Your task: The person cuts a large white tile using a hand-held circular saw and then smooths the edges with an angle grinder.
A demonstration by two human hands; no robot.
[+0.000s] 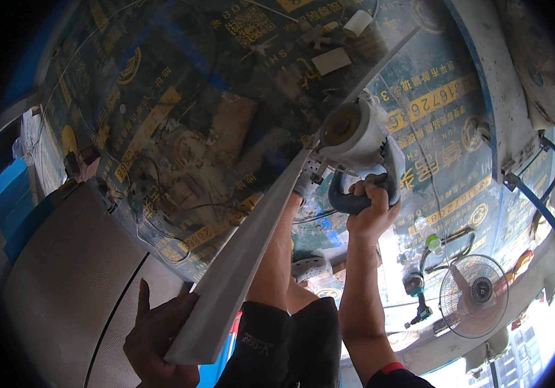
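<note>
A long pale grey strip [244, 275] runs slantwise from near my body at the lower left to a power saw at the middle. My left hand [161, 333] grips its near end, thumb side raised along the edge. The saw [355, 126], likely a mitre saw, has a pale round housing and a dark D-shaped handle [350, 202]. Around that handle my right hand [375, 210] is closed. Beyond the saw a narrow strip [387, 58] continues to the upper right. The housing hides where the blade meets the strip.
A printed green protective sheet [432, 149] covers the floor. Cables, a brown slab [232, 123] and pale offcuts [330, 61] lie on it. A standing fan [474, 294] and a teal cordless tool [419, 304] are at the right. Large beige panels [70, 278] stand at the left.
</note>
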